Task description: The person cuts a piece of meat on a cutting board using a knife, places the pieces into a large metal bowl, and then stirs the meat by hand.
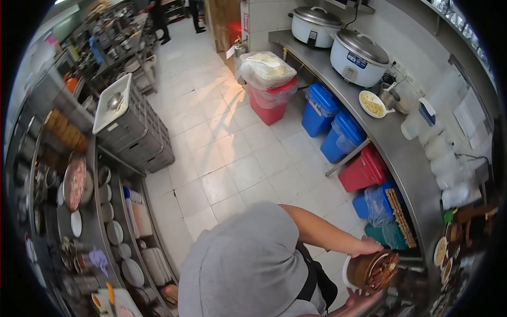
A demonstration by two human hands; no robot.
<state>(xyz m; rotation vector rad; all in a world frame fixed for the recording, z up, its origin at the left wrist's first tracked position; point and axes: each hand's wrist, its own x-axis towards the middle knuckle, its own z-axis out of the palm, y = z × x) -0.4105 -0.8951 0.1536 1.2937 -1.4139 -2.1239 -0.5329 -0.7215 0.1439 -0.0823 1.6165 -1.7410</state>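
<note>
Hands meet at the lower right of the frame, both on one bowl [363,272] filled with brown food, held just off the edge of the steel counter [406,158] that runs down the right side. The left hand [369,246] comes in from above on an outstretched forearm and is clamped over the bowl's upper rim. The right hand [358,302] sits beneath the bowl at the bottom edge of the frame. It touches the underside, but most of it is cut off, so I cannot tell how its fingers close.

The bowl appears tipped, its mouth facing the camera, and the contents are heaped toward the lower right side. The step in hand looks like steadying or carrying the filled bowl beside the counter. Moving it on would call for a firm hold on the rim, support kept underneath, and the bowl brought level so nothing slides out.

Further up the counter stand two rice cookers [359,57], well apart from the hands, with blue bins [338,127] stowed below on the tiled floor [227,158].
</note>
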